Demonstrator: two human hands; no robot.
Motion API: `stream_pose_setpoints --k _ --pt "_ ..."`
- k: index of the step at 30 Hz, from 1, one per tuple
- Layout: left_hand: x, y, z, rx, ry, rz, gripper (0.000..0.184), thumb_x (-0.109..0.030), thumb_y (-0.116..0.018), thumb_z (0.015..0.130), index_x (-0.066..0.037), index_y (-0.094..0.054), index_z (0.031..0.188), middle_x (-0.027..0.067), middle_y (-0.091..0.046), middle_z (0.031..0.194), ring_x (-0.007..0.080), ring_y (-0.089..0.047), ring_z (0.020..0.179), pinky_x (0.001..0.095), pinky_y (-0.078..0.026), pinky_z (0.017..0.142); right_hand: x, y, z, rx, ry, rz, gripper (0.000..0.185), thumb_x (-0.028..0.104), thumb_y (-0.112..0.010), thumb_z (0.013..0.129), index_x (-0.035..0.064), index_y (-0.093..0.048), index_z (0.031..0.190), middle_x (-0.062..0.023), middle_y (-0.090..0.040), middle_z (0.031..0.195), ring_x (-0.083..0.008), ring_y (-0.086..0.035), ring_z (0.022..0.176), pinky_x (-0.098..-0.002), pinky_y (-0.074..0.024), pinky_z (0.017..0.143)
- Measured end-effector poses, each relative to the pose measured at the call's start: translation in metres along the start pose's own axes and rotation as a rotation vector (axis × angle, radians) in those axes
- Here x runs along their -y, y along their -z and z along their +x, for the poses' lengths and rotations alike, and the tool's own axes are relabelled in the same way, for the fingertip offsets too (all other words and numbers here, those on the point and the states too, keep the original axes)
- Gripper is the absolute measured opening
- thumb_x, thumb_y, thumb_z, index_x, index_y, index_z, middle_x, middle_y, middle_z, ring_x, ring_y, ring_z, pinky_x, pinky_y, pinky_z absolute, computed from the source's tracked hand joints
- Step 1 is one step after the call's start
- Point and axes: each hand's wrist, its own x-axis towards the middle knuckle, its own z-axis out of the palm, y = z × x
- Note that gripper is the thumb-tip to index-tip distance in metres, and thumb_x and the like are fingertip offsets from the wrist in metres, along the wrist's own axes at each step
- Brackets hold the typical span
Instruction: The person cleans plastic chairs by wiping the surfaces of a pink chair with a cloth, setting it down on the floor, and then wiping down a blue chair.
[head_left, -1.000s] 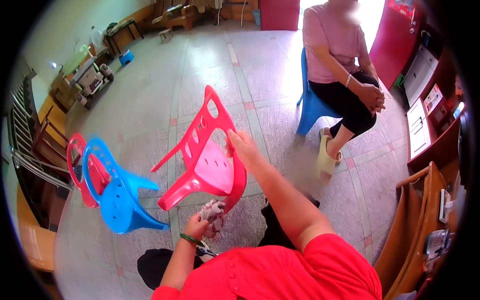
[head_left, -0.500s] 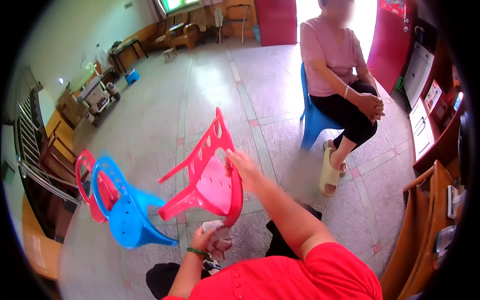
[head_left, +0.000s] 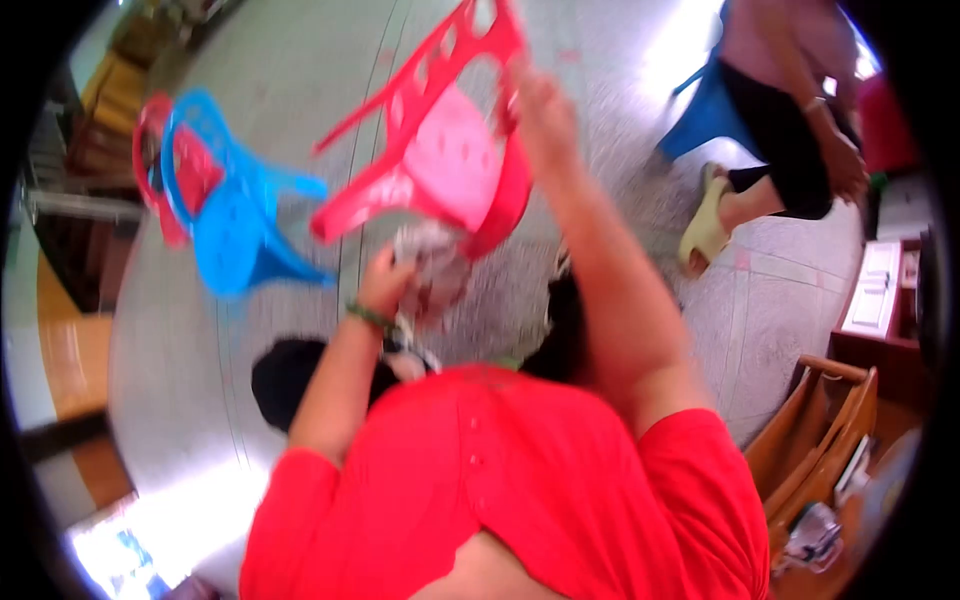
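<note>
A pink plastic chair (head_left: 450,150) is tipped on its side in front of me, its legs pointing left. My right hand (head_left: 540,115) is closed on the chair near where its back meets the seat. My left hand (head_left: 383,285), with a green bangle at the wrist, grips a crumpled greyish cloth (head_left: 432,265). The cloth is just below the seat's lower edge; whether it touches the chair I cannot tell. Motion blurs both hands.
To the left stand a blue plastic chair (head_left: 225,240) and a red chair (head_left: 197,170) partly behind it. At upper right a person (head_left: 780,120) sits on another blue chair (head_left: 710,115). Wooden furniture (head_left: 790,450) lines the lower right.
My view has tilted downward, so the chairs and the seated person appear higher. Both hands keep their hold on the pink chair and the cloth.
</note>
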Motion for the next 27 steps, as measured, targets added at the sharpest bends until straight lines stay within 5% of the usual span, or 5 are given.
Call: stream_pose_setpoints --k 8,11,12,16,27 --pt "-0.105 -0.039 0.010 -0.002 -0.284 0.247 0.042 -0.003 -0.052 0.077 -0.001 -0.058 0.119 0.0062 -0.063 0.103 0.0148 -0.061 0.095 0.0294 -0.050 0.083 0.009 -0.010 0.019 -0.004 -0.169 0.265 0.045 0.054 -0.058 0.090 0.0102 -0.055 0.078 -0.0018 -0.050 0.058 -0.0109 -0.041 0.041 -0.0244 -0.0355 0.040" --pt "-0.159 -0.090 0.015 0.132 -0.356 0.165 0.035 -0.006 -0.053 0.077 -0.001 -0.058 0.112 0.0057 -0.063 0.089 0.0147 -0.063 0.084 0.0312 -0.054 0.072 -0.001 0.009 0.032 0.218 -0.165 0.349 0.046 0.051 -0.052 0.093 0.0063 -0.060 0.089 -0.0047 -0.059 0.072 -0.0145 -0.055 0.061 -0.0269 -0.0450 0.055" --pt "-0.167 -0.108 0.019 0.214 -0.274 0.126 0.038 -0.006 -0.054 0.075 -0.001 -0.055 0.112 0.0122 -0.062 0.095 0.0213 -0.063 0.087 0.0362 -0.053 0.075 0.011 -0.009 0.022 -0.065 -0.162 0.092 0.049 0.053 -0.048 0.093 0.0058 -0.059 0.093 -0.0058 -0.061 0.077 -0.0165 -0.056 0.066 -0.0281 -0.0468 0.059" --pt "-0.088 -0.142 0.049 -0.083 -0.991 0.794 0.056 0.002 -0.060 0.068 0.001 -0.049 0.123 0.0197 -0.048 0.120 0.0344 -0.054 0.108 0.0434 -0.046 0.091 0.003 0.000 0.031 -0.218 -0.175 0.109 0.046 0.047 -0.047 0.095 0.0023 -0.056 0.087 -0.0075 -0.057 0.075 -0.0165 -0.048 0.057 -0.0303 -0.0417 0.053" --pt "-0.004 -0.041 0.038 -0.023 -0.891 1.004 0.055 0.000 -0.065 0.065 -0.004 -0.052 0.118 0.0121 -0.054 0.117 0.0335 -0.053 0.102 0.0429 -0.043 0.092 0.005 0.027 0.044 -0.149 -0.337 0.192 0.051 0.051 -0.031 0.099 0.0038 -0.044 0.085 -0.0046 -0.044 0.067 -0.0152 -0.037 0.056 -0.0303 -0.0367 0.055"
